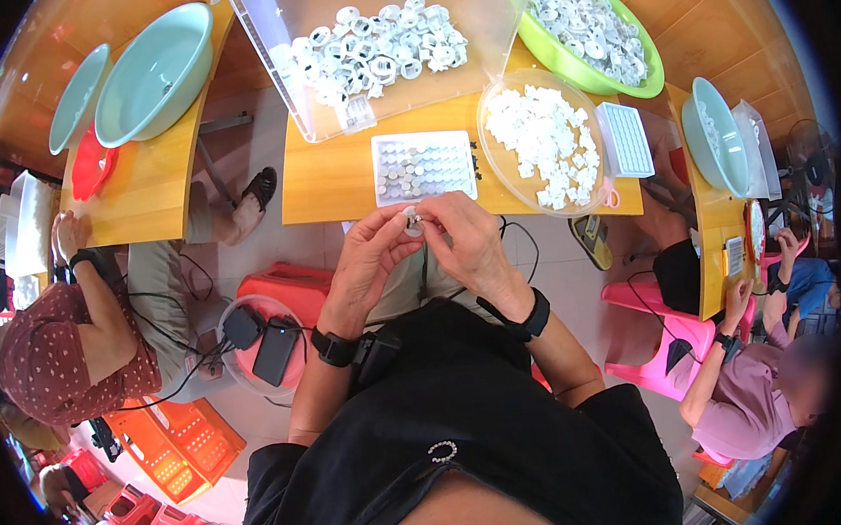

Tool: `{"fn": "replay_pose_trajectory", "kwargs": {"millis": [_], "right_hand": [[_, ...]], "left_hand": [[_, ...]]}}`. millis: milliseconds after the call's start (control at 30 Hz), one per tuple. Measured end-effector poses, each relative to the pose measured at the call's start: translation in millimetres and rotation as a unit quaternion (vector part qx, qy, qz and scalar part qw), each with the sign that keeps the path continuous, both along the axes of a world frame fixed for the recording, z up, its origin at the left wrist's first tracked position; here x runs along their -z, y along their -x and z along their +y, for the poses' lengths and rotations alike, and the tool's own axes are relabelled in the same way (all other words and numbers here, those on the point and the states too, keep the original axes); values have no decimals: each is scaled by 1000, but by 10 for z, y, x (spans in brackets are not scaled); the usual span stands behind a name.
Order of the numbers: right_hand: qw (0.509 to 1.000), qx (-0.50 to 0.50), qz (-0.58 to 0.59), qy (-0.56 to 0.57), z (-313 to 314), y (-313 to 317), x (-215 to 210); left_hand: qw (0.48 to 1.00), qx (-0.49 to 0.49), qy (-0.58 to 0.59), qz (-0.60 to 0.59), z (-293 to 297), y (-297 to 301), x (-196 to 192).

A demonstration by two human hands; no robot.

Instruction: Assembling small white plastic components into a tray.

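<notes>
Just off the front edge of the table, both hands meet over a small round white plastic part point(412, 222). Thumb and fingers of my left hand point(368, 264) pinch it from one side. From the other side my right hand point(470, 245) grips it with its fingertips, which hide part of it. Right behind the hands lies a white compartment tray point(452, 176), its left cells partly filled with small round silvery pieces point(402, 179). Beyond it stands a clear plastic bin point(285, 97) with a heap of white round parts point(383, 48) with dark marks.
A round clear tray point(494, 167) of small white pieces is at the right, beside a white gridded tray point(627, 139). A green basin point(654, 65) of parts sits behind. On a red stool point(292, 285) are black devices with cables. People sit at tables on both sides.
</notes>
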State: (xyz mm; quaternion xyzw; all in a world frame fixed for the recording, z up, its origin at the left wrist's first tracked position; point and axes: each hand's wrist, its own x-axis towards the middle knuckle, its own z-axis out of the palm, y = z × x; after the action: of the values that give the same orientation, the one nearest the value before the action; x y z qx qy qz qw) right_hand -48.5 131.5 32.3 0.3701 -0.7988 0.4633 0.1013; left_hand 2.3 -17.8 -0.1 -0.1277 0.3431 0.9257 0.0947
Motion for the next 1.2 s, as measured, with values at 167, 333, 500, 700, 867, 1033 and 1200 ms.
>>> {"fn": "replay_pose_trajectory", "kwargs": {"millis": [167, 333, 500, 700, 867, 1033, 1200], "right_hand": [[999, -25, 32, -31, -3, -13, -66], [1000, -16, 3, 6, -14, -2, -10], [985, -4, -162, 50, 73, 15, -16], [997, -4, -76, 34, 66, -8, -38], [998, -8, -59, 38, 95, -26, -8], [899, -1, -366, 239, 98, -71, 134], [858, -7, -450, 248, 188, -50, 100]], "left_hand": [[1000, 2, 19, 8, -4, -15, 8], [998, 6, 60, 29, 12, -29, -18], [997, 12, 66, 40, 19, -6, -88], [996, 7, 74, 56, 47, 3, -77], [993, 12, 105, 48, 69, -40, -67], [989, 14, 137, 60, 109, -5, -114], [978, 35, 193, 70, 176, -4, -138]]}}
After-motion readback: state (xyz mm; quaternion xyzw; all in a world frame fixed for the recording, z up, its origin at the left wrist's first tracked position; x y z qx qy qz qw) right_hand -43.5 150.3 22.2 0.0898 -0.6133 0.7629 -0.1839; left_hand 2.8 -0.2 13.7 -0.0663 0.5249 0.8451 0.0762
